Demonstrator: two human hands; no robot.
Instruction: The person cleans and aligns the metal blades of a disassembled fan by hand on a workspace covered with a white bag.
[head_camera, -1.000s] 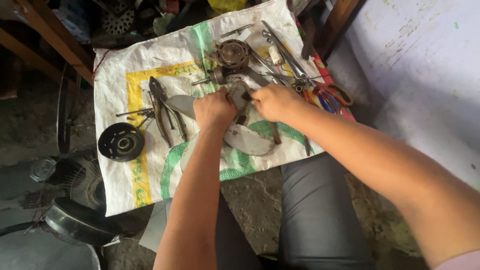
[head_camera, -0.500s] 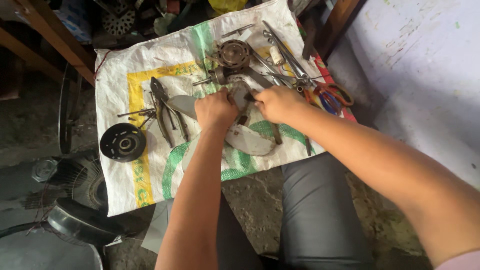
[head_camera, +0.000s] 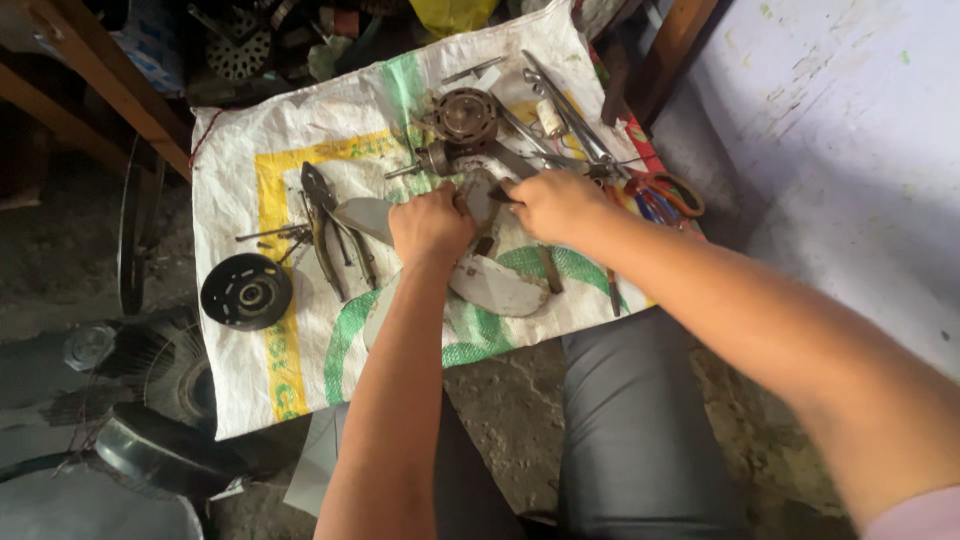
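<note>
I see my left hand (head_camera: 430, 225) and right hand (head_camera: 550, 203) both clenched on one fan blade (head_camera: 495, 283), mid-sack; one black pulley (head_camera: 246, 291), one pliers (head_camera: 325, 225); white sack (head_camera: 260, 140), yellow-green print.

The left hand (head_camera: 430, 225) and right hand (head_camera: 553, 203) cover the middle of the grey fan blade (head_camera: 497, 285); what the fingers grip there cannot be made out. The right forearm is cut off at the lower right edge. The scissors (head_camera: 662, 196) lie partly behind that arm. Clutter along the top edge is too dark to identify.
</note>
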